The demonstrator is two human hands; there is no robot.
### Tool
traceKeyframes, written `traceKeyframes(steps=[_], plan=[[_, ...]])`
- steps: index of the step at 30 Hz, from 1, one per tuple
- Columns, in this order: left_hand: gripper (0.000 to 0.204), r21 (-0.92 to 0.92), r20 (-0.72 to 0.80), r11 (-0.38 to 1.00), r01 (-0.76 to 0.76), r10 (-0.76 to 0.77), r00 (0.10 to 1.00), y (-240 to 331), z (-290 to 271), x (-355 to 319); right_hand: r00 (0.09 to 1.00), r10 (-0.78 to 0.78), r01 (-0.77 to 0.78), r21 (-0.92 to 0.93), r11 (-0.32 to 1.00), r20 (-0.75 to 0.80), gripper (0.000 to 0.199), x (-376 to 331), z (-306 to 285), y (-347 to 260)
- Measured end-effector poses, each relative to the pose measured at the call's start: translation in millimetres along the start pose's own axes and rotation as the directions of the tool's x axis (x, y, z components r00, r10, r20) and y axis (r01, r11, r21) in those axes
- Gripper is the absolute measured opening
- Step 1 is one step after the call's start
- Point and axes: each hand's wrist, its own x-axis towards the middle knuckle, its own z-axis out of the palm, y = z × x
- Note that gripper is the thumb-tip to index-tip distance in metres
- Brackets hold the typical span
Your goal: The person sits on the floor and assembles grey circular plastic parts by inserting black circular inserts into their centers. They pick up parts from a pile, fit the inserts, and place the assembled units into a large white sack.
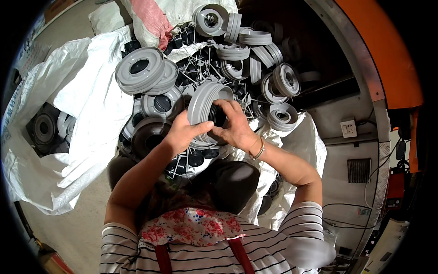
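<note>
Gripping a gray ring (201, 101), both hands (240, 126) angle inward, elbows (312, 181) bent; far-side hold hard to see.

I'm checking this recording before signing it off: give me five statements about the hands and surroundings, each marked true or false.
1. The left hand and the right hand hold the same grey ringed part. True.
2. The bracelet is on the left wrist. False: it is on the right wrist.
3. A white sack on the person's left has round parts in it. True.
4. The wall socket is at the left of the picture. False: it is at the right.
5. The apron is plain black. False: it has a floral pattern.
</note>
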Motion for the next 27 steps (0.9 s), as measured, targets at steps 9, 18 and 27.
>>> traceKeyframes(steps=[9,18,27], plan=[[0.044,-0.199,0.030,0.970,0.140,-0.137,0.990,14.6,4.1,-0.5,0.995,-0.071,0.075,-0.052,0.996,0.068,0.068,2.6,-9.9,1.4],[0.042,0.197,0.008,0.977,-0.077,0.077,0.997,-4.0,4.1,-1.2,0.832,0.528,-0.490,0.671,0.556,0.169,0.056,15.6,-7.8,-7.6],[0.040,-0.052,-0.030,0.999,-0.015,0.014,0.999,-3.1,8.5,-2.3,0.940,0.338,-0.305,0.340,0.890,-0.043,0.055,10.7,-1.3,3.5]])
